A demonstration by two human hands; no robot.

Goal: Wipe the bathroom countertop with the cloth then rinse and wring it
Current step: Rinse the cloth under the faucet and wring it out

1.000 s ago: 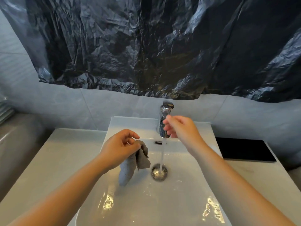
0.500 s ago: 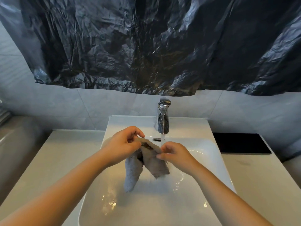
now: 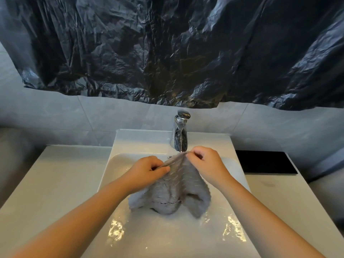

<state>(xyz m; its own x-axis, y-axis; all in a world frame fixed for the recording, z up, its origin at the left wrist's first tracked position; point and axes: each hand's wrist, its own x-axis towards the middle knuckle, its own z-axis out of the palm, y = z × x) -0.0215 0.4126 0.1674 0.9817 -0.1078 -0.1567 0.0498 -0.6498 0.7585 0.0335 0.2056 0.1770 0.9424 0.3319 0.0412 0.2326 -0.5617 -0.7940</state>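
A wet grey cloth (image 3: 175,190) hangs spread out over the white sink basin (image 3: 167,237), right under the chrome faucet (image 3: 181,134). My left hand (image 3: 147,170) pinches the cloth's upper left edge. My right hand (image 3: 205,162) pinches its upper right corner just below the spout. The cloth's lower folds touch the wet basin and hide the drain. The cloth hides any water stream.
Pale countertop (image 3: 55,175) flanks the sink on both sides. A flat black rectangle (image 3: 266,163) lies on the counter at the right. Crumpled black plastic sheeting (image 3: 176,49) covers the wall above the tiles.
My right hand left the faucet and took hold of the cloth. Both hands then pulled it open wide under the spout, where it now covers the drain.
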